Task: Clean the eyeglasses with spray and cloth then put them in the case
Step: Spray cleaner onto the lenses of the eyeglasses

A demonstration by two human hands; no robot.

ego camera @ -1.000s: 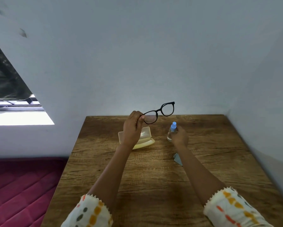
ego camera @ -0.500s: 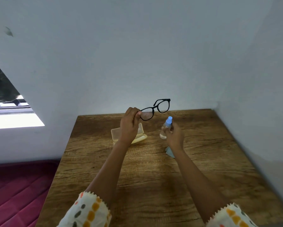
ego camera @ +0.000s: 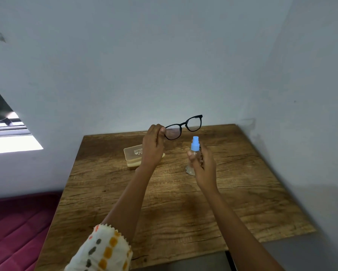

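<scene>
The pale grey wall [ego camera: 164, 65] rises behind and to the right of the wooden table [ego camera: 242, 202], which fills the corner in front of you. Left of the table lies a maroon quilted surface [ego camera: 17, 231], and above that, further left of the table, a bright window [ego camera: 7, 137] is cut off by the frame. Your patterned sleeve [ego camera: 103, 249] hangs over the table's near left edge. On the table's far left part sits the cream eyeglass case [ego camera: 133, 155], open with its printed lid tilted up; your arm hides much of the tray, so you cannot tell what it holds. Your left hand [ego camera: 152, 147] is raised over the table's far edge, fingers pinching one end of the black-framed eyeglasses [ego camera: 183, 127], which sit in the air, lenses facing you. Over the table's far middle, your right hand [ego camera: 205, 165] curls round the clear spray bottle [ego camera: 195, 145], blue nozzle up, just below the eyeglasses.
</scene>
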